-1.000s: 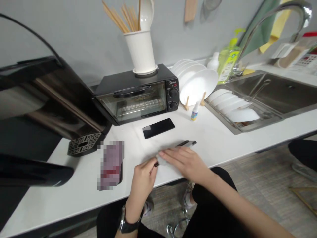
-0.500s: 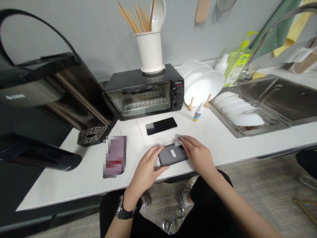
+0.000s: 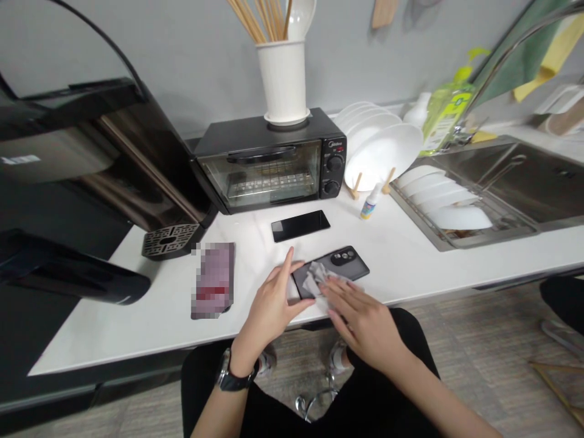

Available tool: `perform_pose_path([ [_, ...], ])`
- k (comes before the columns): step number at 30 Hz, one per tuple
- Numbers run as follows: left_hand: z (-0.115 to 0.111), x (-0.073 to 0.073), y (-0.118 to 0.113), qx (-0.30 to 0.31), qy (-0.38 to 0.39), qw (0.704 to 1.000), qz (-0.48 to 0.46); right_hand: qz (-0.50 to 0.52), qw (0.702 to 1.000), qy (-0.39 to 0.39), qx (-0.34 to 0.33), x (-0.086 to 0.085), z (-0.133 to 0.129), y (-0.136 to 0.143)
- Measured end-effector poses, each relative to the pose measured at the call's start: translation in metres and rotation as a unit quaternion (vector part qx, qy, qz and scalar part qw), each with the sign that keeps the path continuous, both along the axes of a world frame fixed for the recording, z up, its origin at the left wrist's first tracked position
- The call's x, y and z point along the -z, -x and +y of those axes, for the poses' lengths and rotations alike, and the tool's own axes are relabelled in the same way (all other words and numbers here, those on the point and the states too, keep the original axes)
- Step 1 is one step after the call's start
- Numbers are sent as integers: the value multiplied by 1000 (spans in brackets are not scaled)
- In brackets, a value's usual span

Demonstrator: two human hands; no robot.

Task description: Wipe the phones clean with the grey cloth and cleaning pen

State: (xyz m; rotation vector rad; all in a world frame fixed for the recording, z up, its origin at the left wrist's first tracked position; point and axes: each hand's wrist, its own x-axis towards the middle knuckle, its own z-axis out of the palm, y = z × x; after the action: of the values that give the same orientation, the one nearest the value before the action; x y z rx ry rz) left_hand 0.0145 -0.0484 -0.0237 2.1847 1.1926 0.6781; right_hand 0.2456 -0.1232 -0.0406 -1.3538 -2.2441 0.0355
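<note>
A dark grey smartphone [image 3: 358, 267] lies back side up near the counter's front edge, its camera lenses at the upper right. My left hand [image 3: 274, 304] braces its left end, thumb on the lower edge and fingers at the upper edge, index finger raised. My right hand [image 3: 360, 310] presses a crumpled pale grey wipe [image 3: 314, 278] onto the middle of the phone's back, fingers closed together over it. Behind lies a second black smartphone [image 3: 301, 225], screen up. A small white spray bottle [image 3: 370, 202] with a blue and yellow label stands to the right.
A pixelated purple item [image 3: 214, 277] lies on the white counter [image 3: 150, 328] at left. A toaster oven [image 3: 269, 167] bears a white cup [image 3: 283, 82] of chopsticks. A dark appliance [image 3: 150, 158] stands left; white plates [image 3: 383, 155] and a sink [image 3: 538, 182] are right.
My right hand has drawn the wipe left and down from the phone's camera end to its middle, uncovering the lenses and covering the white label. My left index finger has lifted.
</note>
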Motion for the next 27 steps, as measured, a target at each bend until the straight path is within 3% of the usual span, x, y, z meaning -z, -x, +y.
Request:
perform_pose_path([
  [3,1,-2,-1,5,-7,1000,-1,-26,995,-20,91,3,8,-37],
  [5,2,-3,-1,4,-12,1000,-3,-26,991,-25,126,3,22,-39],
  [7,1,-2,-2,1,-13,1000,-6,-16,990,-25,139,3,36,-23],
  [10,-1,0,-1,2,-10,1000,-6,1,993,-13,118,-1,47,24],
  [13,0,3,1,-11,0,1000,6,14,996,3,90,-6,39,67],
  [16,0,5,2,-13,2,1000,9,28,998,7,54,-9,18,81],
  [20,0,0,0,3,-7,1000,1,32,999,15,-19,-7,-4,47],
  [24,0,-4,0,-3,-13,1000,4,11,997,-9,82,3,-3,-9],
  [27,1,-4,0,2,-10,1000,8,-9,989,-23,146,7,14,-31],
])
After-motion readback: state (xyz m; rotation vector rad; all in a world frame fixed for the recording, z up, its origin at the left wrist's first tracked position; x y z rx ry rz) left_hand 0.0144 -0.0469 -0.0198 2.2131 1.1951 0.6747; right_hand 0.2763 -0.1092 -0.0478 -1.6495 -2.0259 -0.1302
